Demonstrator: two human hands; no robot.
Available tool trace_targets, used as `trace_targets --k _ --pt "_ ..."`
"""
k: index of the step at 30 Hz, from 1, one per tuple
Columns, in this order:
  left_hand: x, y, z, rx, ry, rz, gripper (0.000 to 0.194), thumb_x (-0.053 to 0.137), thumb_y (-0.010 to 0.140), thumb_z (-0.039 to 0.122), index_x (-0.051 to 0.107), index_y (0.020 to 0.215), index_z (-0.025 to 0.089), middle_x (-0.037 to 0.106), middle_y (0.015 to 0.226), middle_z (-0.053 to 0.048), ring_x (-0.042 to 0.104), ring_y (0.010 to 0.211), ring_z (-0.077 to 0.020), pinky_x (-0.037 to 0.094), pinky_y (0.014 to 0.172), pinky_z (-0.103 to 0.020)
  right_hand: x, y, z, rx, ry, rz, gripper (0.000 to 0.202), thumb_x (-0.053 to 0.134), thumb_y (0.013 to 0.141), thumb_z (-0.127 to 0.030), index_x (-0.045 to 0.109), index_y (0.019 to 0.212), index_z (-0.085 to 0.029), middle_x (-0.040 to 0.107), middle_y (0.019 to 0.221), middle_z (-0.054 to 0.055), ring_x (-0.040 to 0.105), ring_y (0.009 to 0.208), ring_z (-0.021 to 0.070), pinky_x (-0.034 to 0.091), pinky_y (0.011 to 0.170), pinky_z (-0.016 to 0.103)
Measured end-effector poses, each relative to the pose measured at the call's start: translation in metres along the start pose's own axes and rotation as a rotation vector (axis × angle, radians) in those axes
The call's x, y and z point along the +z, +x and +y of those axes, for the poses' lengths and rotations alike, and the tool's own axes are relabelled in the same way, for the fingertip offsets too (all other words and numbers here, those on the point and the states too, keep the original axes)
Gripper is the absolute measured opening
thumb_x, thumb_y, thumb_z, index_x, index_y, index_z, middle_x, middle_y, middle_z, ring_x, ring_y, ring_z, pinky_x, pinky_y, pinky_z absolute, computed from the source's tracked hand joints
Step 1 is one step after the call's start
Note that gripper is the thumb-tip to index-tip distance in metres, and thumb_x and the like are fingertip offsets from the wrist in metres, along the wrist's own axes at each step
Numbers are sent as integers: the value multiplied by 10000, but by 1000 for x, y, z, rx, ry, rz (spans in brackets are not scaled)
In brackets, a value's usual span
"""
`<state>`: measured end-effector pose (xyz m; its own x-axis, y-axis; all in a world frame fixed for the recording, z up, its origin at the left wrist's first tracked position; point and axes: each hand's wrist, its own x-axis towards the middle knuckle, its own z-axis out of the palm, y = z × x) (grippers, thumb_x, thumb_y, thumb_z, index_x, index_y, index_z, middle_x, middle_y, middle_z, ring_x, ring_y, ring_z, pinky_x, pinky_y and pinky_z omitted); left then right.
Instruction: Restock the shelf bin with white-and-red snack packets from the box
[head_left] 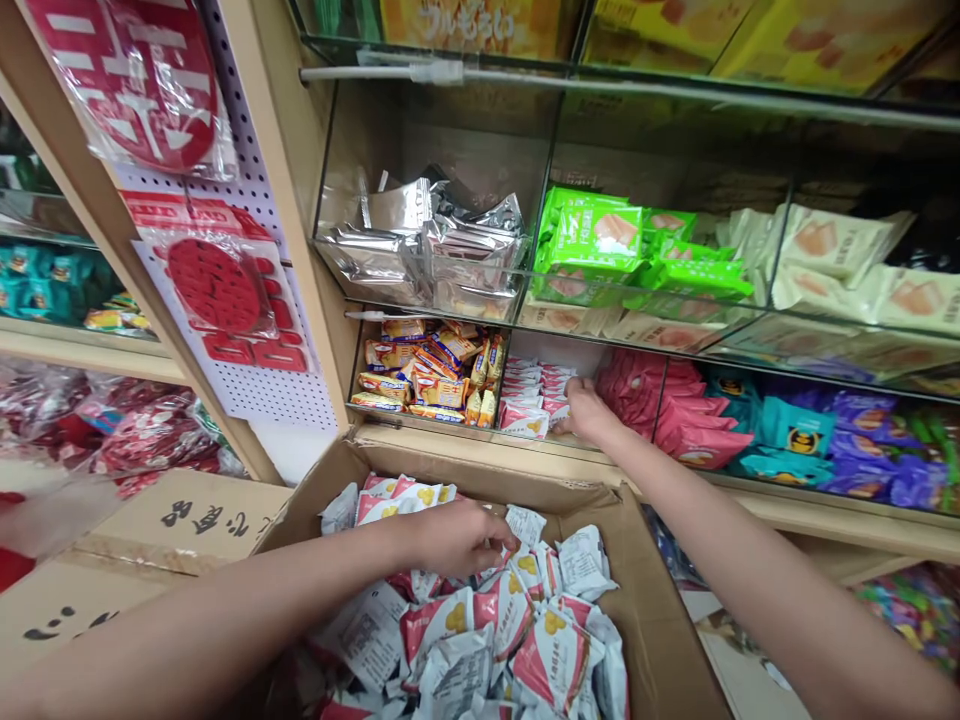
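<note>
My left hand (466, 540) is over an open cardboard box (652, 590) heaped with small white-and-pink snack packets (555, 655). Its fingers are loosely bent and a little apart, touching or just above the packets; no packet shows in them. My right hand (589, 410) reaches into a low shelf compartment, where similar small white-and-pink packets (525, 415) lie in stacked rows. Its fingers are closed at the right edge of these rows, around a packet there. Its fingertips are partly hidden.
Orange-yellow snack packets (435, 375) fill the compartment to the left, pink packets (690, 410) the right. Above, clear-fronted shelves hold silver packets (382, 260) and green packets (592, 245). Closed cardboard boxes (142, 530) stand at left. Red decorations (217, 285) hang on a pegboard.
</note>
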<state>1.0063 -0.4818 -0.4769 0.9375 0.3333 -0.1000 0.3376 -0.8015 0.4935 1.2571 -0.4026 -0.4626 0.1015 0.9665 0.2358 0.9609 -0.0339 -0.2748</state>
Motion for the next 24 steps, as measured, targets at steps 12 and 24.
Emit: trace_targets --k 12,24 --pt "9 1 2 -109 -72 -176 316 501 762 378 582 1005 194 625 862 -55 568 745 -173 412 629 -235 10 -3 18 -102 103 85 931 753 441 -357 311 1235 -153 391 1171 147 375 1138 299 352 905 377" --pt "6 9 17 -193 -770 188 375 643 637 188 512 986 140 527 746 17 483 593 -73 376 537 -189 -27 -103 -39 -222 553 380 195 451 811 -358 550 883 -206 598 867 50 565 775 176 444 688 288"
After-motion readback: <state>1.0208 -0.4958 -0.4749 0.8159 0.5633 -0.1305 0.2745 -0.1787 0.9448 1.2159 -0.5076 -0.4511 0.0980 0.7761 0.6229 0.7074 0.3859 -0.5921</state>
